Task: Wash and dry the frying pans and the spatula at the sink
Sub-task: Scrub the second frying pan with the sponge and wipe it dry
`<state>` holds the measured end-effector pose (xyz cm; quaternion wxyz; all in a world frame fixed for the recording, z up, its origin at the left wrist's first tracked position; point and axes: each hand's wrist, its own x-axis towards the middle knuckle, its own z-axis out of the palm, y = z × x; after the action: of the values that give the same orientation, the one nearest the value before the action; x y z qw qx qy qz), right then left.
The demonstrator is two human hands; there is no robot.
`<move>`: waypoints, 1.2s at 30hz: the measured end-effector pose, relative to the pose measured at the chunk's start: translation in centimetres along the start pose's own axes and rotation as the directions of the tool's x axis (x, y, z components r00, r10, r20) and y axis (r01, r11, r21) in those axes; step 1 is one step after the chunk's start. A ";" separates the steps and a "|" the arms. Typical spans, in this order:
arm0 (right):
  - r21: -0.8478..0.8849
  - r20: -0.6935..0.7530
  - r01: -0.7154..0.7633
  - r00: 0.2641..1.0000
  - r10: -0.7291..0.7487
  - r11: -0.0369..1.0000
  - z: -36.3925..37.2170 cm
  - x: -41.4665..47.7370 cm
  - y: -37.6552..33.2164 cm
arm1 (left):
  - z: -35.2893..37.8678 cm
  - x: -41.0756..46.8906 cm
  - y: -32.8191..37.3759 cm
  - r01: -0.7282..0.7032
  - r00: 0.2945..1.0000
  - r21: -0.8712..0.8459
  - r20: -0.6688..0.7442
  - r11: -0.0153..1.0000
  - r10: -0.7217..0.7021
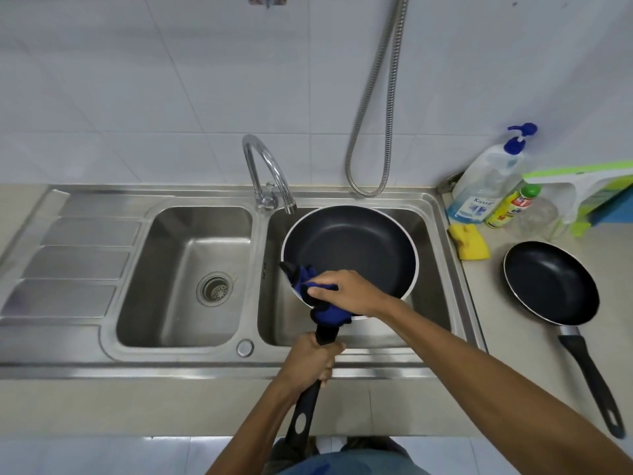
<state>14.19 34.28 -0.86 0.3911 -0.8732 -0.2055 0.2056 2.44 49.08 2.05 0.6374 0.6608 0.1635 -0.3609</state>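
A large black frying pan [349, 248] is held over the right basin of the steel sink [435, 241]. My left hand [310, 359] grips its black handle near the front rim of the sink. My right hand [342, 291] presses a dark blue cloth [318, 296] against the pan's near rim, fingers curled over the cloth. A smaller black frying pan [551, 282] lies on the counter to the right, its handle pointing toward me. No spatula shows in view.
The chrome tap [265, 166] arches over the divider between basins, no water running. Left basin [185, 279] has a drain strainer; a ribbed draining board lies further left. A yellow sponge [469, 241], soap pump bottle [489, 180], yellow-green bottle [513, 205] and a glass jar stand at the back right.
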 end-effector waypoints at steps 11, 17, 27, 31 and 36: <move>-0.151 -0.175 0.121 0.974 -0.147 0.981 -0.4 -1.5 -1.8 | -0.2 0.2 0.7 -0.038 0.998 0.052 0.047 0.998 0.036; -0.301 -0.502 -0.121 0.864 -0.050 0.946 0.2 4.4 -0.9 | 1.0 -0.9 0.5 -0.036 0.997 0.086 0.071 0.996 0.030; -0.589 -0.617 -0.528 0.783 0.082 0.612 -7.7 2.9 5.7 | -0.6 -1.3 1.0 -0.095 0.994 0.077 0.059 0.992 0.091; -0.589 -0.542 -0.520 0.822 0.174 0.619 -7.1 0.0 5.5 | -0.7 -0.6 1.6 -0.076 0.997 0.053 0.011 0.996 0.075; -0.432 -0.351 -0.474 0.872 0.341 0.767 -2.7 -3.4 2.2 | -0.5 0.3 0.5 -0.029 0.997 0.088 -0.071 0.996 0.036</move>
<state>13.16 29.53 -0.24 0.1166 -0.9868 -0.0045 0.1127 3.12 49.41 2.12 0.6075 0.7032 0.1600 -0.3329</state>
